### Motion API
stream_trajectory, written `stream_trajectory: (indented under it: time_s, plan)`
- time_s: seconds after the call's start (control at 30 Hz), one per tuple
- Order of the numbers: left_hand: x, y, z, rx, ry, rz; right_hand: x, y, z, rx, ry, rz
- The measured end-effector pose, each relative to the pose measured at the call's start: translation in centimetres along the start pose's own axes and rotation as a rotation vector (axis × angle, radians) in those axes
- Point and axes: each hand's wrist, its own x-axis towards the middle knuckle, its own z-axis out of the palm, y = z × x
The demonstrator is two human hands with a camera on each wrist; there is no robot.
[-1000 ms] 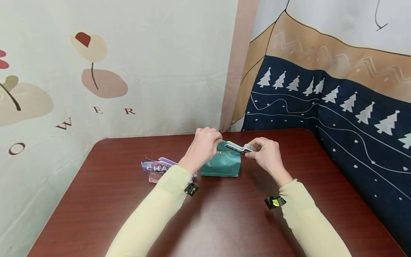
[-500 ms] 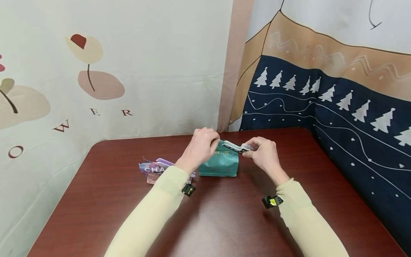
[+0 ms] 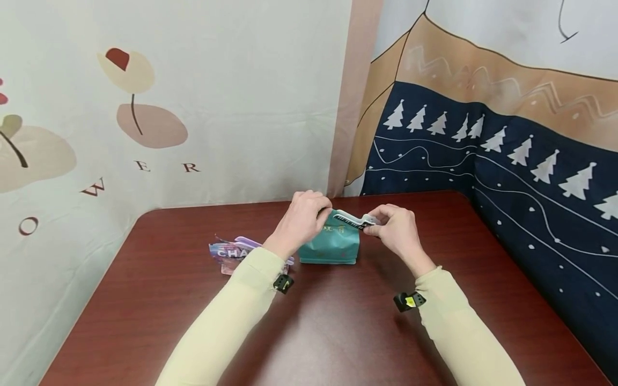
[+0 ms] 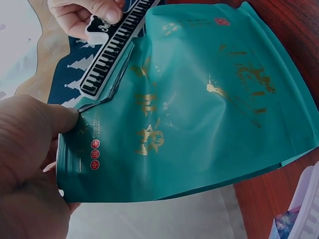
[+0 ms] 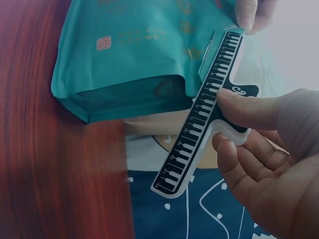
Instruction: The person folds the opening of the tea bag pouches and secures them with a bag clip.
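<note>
A teal tea pouch (image 3: pixel 330 247) with gold lettering stands on the table, its top folded over. My left hand (image 3: pixel 301 217) pinches the pouch's top edge, thumb on the printed face in the left wrist view. In my right hand (image 3: pixel 399 228) is a black-and-white bag clip (image 5: pixel 198 113) with a piano-key pattern, pinched at its handle between thumb and fingers. The clip's long bar lies slanted along the folded top of the pouch, its far end close to the left fingertips. My left hand hides part of the pouch's top in the head view.
Left of the pouch lies a purple-and-pink packet (image 3: pixel 227 253) with a lilac clip (image 3: pixel 248 243) on it, partly behind my left forearm. The brown table (image 3: pixel 338 332) meets a pale printed curtain (image 3: pixel 251 107) at the back and a navy one (image 3: pixel 434 155) at the right.
</note>
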Motion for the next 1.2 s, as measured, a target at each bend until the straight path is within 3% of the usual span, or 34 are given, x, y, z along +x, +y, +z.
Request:
stream_trajectory:
  time_s: [0.33,0.7,0.93,1.2]
  plan:
    - [-0.06,0.18,-0.07,-0.004,-0.006,-0.01,0.14,-0.45,0.46,0.002,0.011,-0.015]
    - [-0.57,-0.14,-0.99,0.061,-0.036,-0.096,0.17,-0.42,0.43,0.005,0.003,-0.019]
    - [-0.55,-0.34,-0.73,0.063,-0.057,-0.124,0.11,-0.7,0.46,0.028,-0.009,-0.01]
    - [-0.54,-0.47,-0.63,0.051,-0.039,-0.121,0.29,-0.92,0.62,0.035,-0.015,-0.012]
